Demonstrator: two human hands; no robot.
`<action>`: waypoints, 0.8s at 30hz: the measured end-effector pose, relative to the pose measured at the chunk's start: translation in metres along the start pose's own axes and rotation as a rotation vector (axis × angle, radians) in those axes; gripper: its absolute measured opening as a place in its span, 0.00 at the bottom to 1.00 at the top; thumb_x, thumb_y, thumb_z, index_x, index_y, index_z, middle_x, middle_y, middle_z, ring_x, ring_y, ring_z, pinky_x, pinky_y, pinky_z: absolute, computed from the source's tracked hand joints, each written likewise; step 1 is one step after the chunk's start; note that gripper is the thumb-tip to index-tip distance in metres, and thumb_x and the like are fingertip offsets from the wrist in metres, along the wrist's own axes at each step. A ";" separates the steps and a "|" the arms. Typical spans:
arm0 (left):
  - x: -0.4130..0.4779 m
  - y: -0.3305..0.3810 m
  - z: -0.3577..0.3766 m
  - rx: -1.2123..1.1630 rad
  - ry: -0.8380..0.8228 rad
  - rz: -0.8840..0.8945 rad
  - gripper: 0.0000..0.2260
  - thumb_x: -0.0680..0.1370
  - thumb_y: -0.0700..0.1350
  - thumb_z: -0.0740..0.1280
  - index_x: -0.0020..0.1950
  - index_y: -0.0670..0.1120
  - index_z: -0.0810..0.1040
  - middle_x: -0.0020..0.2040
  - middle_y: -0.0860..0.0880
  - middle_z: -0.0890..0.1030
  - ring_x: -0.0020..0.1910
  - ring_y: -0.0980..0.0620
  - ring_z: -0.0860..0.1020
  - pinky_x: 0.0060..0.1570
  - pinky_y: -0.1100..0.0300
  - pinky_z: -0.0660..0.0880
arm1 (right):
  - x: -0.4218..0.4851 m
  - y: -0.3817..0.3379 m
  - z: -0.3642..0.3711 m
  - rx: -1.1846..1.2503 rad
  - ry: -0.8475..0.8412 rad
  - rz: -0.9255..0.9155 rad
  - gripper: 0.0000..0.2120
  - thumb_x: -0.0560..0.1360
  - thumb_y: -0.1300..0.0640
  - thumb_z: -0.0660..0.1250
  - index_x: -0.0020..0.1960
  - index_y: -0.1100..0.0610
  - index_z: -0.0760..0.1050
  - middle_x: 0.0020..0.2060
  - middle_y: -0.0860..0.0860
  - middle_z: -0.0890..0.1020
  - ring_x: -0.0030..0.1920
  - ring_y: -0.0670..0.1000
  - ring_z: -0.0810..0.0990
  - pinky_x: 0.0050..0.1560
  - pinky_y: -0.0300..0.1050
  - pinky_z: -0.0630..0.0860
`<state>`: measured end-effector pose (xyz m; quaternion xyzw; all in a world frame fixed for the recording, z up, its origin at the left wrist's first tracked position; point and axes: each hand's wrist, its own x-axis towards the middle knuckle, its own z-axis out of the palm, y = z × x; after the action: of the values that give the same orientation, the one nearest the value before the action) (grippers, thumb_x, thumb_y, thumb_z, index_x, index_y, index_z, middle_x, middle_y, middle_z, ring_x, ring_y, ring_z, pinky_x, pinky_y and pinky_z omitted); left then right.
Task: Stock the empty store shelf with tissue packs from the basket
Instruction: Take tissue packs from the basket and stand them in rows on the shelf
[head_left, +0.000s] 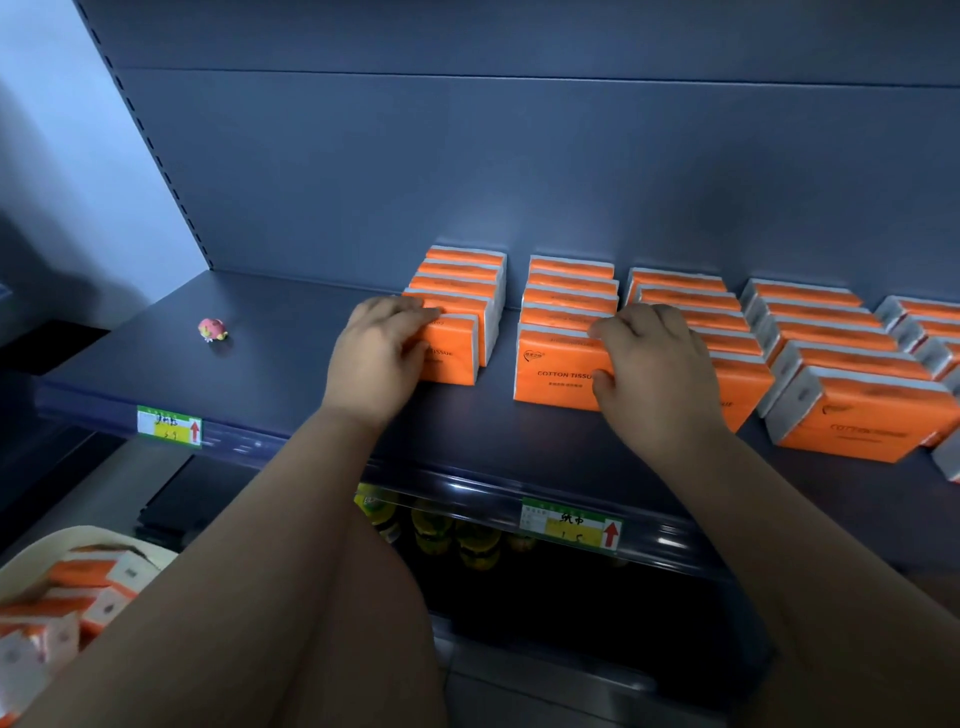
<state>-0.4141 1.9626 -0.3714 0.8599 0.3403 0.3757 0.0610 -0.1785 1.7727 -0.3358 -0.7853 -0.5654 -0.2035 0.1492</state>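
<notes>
I'm clamping my left hand (382, 353) on the leftmost front pack (457, 364), fingers curling over its top edge and thumb on its face. My right hand (652, 364) is gripping the second-row front pack (553, 371) the same way. Both packs are standing upright on the shelf (291, 364). Five rows are filling the shelf's middle and right, running out of frame. The left stretch is holding only a pink toy (213, 329). The basket (62, 535), lower left, is holding several spare packs (78, 577), so I'm judging the job well along, not finished.
</notes>
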 end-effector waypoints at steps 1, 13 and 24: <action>0.002 0.001 0.002 -0.010 0.001 -0.011 0.21 0.74 0.33 0.72 0.65 0.48 0.84 0.63 0.44 0.82 0.64 0.38 0.76 0.66 0.47 0.73 | 0.000 0.000 0.000 0.006 -0.003 0.002 0.19 0.72 0.60 0.73 0.63 0.56 0.78 0.59 0.56 0.79 0.63 0.61 0.74 0.60 0.59 0.74; 0.006 0.012 0.007 -0.045 -0.038 -0.041 0.21 0.74 0.34 0.72 0.66 0.48 0.84 0.68 0.47 0.80 0.68 0.42 0.74 0.70 0.60 0.64 | -0.002 -0.004 0.002 0.073 -0.013 0.017 0.21 0.72 0.64 0.71 0.65 0.58 0.77 0.62 0.56 0.79 0.67 0.60 0.74 0.68 0.57 0.73; 0.000 0.026 0.000 -0.049 -0.013 -0.111 0.24 0.73 0.37 0.62 0.68 0.45 0.81 0.71 0.43 0.78 0.72 0.38 0.72 0.74 0.50 0.66 | -0.011 -0.018 -0.006 0.159 -0.038 0.045 0.25 0.75 0.59 0.69 0.72 0.56 0.73 0.70 0.54 0.76 0.76 0.59 0.67 0.76 0.58 0.66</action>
<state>-0.3999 1.9426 -0.3619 0.8403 0.3776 0.3745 0.1050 -0.1990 1.7668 -0.3357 -0.7871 -0.5649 -0.1396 0.2048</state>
